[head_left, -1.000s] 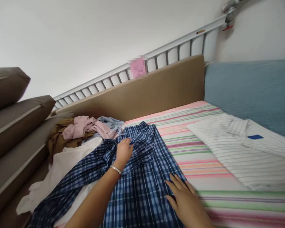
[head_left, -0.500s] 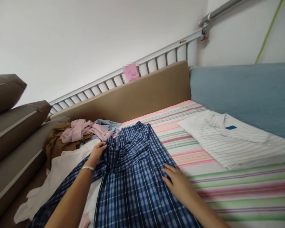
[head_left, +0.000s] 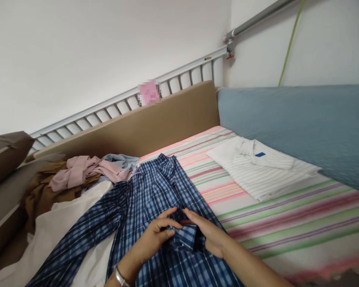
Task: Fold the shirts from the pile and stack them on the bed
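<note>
A blue plaid shirt (head_left: 155, 187) lies spread out in front of me, one long sleeve (head_left: 86, 227) stretching down to the left. Its other sleeve is folded over the body, and the cuff (head_left: 186, 236) stands up a little between my hands. My left hand (head_left: 157, 235), with a silver bracelet on the wrist, has curved fingers and thumb around the cuff's left side. From the right, my right hand (head_left: 209, 235) closes on the same cuff, fingertips almost meeting the left ones. Part of the right hand's grip is hidden by cloth.
On the striped bed cover (head_left: 257, 239) at right lies a folded white striped shirt (head_left: 257, 169). Crumpled pink (head_left: 86, 169), brown and white clothes heap at left, by grey-brown cushions (head_left: 6, 159). A tan board (head_left: 167, 119) and blue padded panel (head_left: 287, 115) border the bed.
My left hand has moved right and nearer with the cuff, leaving the shirt's upper left. My right hand has shifted left from the shirt's edge onto the cuff. The view has swung right.
</note>
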Action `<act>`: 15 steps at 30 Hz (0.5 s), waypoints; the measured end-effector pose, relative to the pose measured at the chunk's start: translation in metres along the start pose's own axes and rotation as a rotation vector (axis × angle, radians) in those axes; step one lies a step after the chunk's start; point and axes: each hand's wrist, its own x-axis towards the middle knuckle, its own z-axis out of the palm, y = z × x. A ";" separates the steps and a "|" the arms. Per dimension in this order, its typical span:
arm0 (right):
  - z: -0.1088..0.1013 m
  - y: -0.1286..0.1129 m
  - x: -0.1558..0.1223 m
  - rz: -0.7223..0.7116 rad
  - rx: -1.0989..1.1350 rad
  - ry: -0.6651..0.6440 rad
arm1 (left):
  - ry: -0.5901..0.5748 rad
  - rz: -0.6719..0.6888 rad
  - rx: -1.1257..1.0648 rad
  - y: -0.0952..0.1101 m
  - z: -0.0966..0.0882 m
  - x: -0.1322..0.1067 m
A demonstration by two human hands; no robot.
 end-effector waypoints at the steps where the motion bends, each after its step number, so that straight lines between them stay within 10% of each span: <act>1: 0.002 0.002 -0.001 0.006 -0.004 -0.024 | 0.010 0.011 -0.021 -0.002 0.006 0.002; 9: 0.017 0.012 0.001 -0.265 -0.105 0.132 | 0.031 0.015 0.072 0.020 -0.028 0.017; 15: 0.023 0.008 -0.020 -0.247 -0.248 -0.286 | 0.334 -0.045 0.494 -0.012 -0.059 0.083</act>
